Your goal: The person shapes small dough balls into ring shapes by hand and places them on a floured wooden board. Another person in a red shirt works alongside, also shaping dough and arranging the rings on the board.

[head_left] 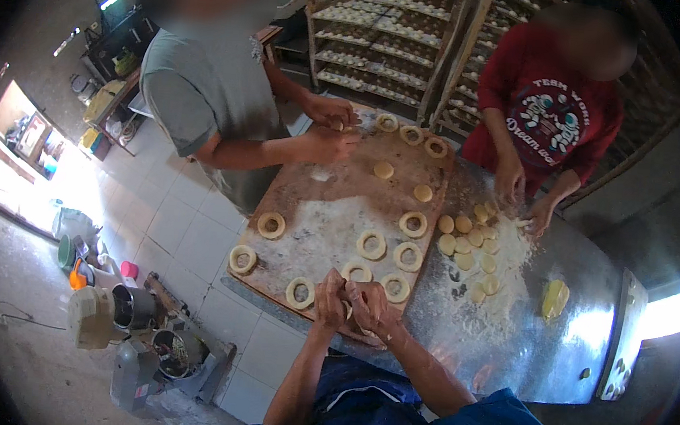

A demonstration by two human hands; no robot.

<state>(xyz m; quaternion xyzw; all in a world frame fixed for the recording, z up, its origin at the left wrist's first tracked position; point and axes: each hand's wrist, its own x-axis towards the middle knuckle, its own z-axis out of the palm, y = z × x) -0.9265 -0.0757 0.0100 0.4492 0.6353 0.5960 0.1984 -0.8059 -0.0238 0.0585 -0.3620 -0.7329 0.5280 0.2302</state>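
Over the near edge of the floured wooden board [320,211], my left hand [331,298] and my right hand [376,310] are close together, fingers closed around a piece of pale dough [347,311]. Most of that dough is hidden by the fingers, so its shape cannot be made out. Dough rings lie flat around my hands: one ring [299,306] beside my left hand, another [357,265] just beyond, and a third [394,300] right of my right hand. More rings are spread across the board, along with a small dough disc [383,169] and another disc [423,193].
Several dough discs [463,260] lie in flour on the metal table [521,347], with a yellow lump [555,300] farther right. A grey-shirted person [206,90] works dough at the far left; a red-shirted person [556,110] reaches over the flour. Loaded racks [378,36] stand behind; mixers [137,308] left.
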